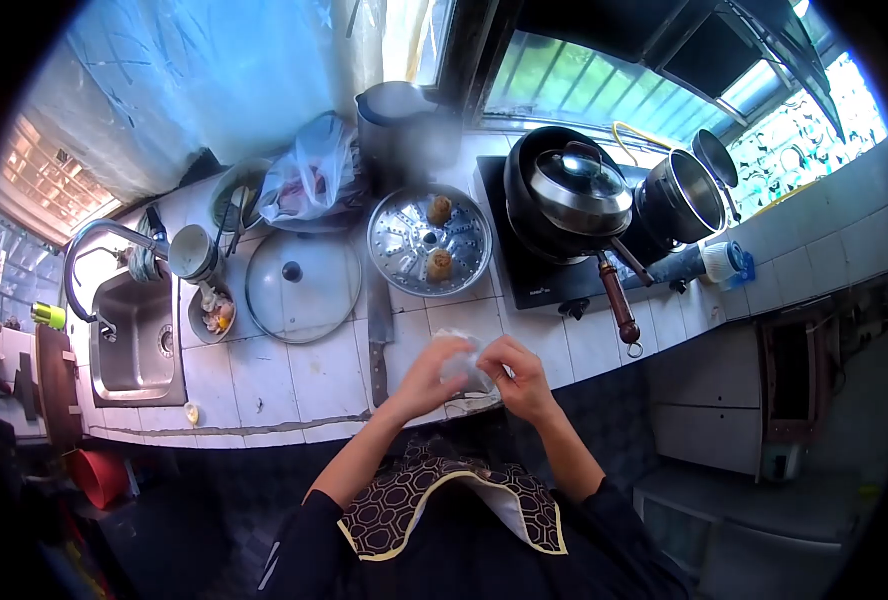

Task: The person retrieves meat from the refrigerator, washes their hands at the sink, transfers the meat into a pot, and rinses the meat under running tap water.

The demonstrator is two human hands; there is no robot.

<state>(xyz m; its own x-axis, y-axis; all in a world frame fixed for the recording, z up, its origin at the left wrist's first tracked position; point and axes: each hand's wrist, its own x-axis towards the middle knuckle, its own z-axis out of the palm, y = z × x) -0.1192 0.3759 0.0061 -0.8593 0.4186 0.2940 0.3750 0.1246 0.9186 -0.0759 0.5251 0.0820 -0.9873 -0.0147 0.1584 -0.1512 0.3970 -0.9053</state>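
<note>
At the counter's front edge, a crumpled, whitish, see-through piece of plastic (pixel 472 352) lies between my two hands. My left hand (pixel 432 378) is beside it, fingers curved and thumb held apart from them. Thumb and fingertips of my right hand (pixel 517 378) are pinched at the plastic's right side. Just left of my left hand a cleaver (pixel 380 325) lies with its handle toward me. Beyond the hands, a perforated metal steamer tray (pixel 394 265) carries two brownish lumps of food (pixel 439 264), set apart from each other.
A glass lid (pixel 304 300) lies left of the cleaver. Farther left are a bowl of scraps (pixel 209 318), stacked bowls (pixel 194 252) and a sink (pixel 109 385). A filled plastic bag (pixel 312 180) stands behind. On the right, a gas stove (pixel 539 288) bears a lidded wok (pixel 524 215) and a pot (pixel 699 210).
</note>
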